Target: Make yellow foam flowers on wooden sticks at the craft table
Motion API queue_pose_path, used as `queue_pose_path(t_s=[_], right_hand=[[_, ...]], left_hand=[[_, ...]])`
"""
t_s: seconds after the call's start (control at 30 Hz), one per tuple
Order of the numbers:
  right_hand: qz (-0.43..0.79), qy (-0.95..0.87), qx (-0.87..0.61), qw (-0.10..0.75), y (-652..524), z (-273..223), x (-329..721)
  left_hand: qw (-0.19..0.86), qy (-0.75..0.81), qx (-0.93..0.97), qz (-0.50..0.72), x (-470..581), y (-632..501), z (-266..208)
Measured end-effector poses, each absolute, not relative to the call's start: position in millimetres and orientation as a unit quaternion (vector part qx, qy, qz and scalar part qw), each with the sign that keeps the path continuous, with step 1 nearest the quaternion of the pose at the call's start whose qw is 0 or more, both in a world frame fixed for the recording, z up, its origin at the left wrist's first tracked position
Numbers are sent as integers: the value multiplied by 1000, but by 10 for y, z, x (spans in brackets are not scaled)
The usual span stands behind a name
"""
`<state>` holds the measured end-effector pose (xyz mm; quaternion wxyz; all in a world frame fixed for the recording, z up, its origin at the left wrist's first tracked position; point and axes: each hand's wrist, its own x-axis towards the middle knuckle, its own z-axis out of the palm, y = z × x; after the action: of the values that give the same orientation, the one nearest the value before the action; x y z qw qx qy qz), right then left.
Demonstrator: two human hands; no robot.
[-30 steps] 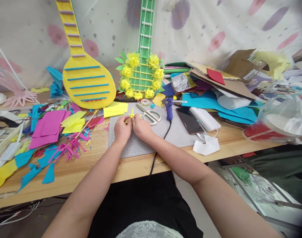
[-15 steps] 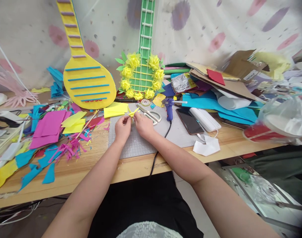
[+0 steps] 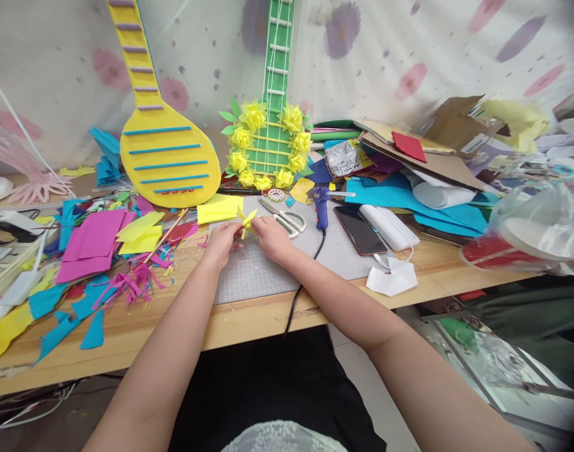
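Observation:
A small yellow paper flower (image 3: pixel 247 221) with pointed petals is held up between my two hands over the grey cutting mat (image 3: pixel 249 276). My left hand (image 3: pixel 225 243) pinches it from the left, fingers closed. From the right, my right hand (image 3: pixel 272 237) has its fingertips closed on the flower's other side. Just beyond the right hand lie scissors (image 3: pixel 291 221) with pale handles. Folded yellow paper (image 3: pixel 220 208) lies behind the left hand. A purple glue gun (image 3: pixel 321 210) rests on the mat further right.
Yellow (image 3: pixel 171 150) and green (image 3: pixel 277 94) paper instruments lean at the back, the green one ringed with yellow flowers. Magenta sheets (image 3: pixel 92 245) and scraps cover the left. A phone (image 3: pixel 360 230), a white power bank (image 3: pixel 389 227) and a plastic-wrapped red cup (image 3: pixel 498 248) occupy the right.
My left hand has shifted left and slightly toward me, its fingers now less bunched. The yellow flower has moved a little left and turned, showing more of its petals.

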<state>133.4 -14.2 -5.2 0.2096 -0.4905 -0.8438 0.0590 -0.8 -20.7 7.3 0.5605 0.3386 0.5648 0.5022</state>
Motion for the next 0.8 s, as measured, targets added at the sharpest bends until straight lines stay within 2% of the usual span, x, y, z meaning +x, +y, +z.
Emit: queue_pose_path(t_s=[0.27,0.47,0.8], right_hand=[[60,-866,-447,218,-138,-79,1367],[85,-821,-518,224,-203,-48,1287],[112,-809,-529,231,-235,37,1250]], left_hand=[[615,565,349,425,-110,-189,133],[584,577,313,478,-58,-187,123],[586,527,303,536,-1,-162,74]])
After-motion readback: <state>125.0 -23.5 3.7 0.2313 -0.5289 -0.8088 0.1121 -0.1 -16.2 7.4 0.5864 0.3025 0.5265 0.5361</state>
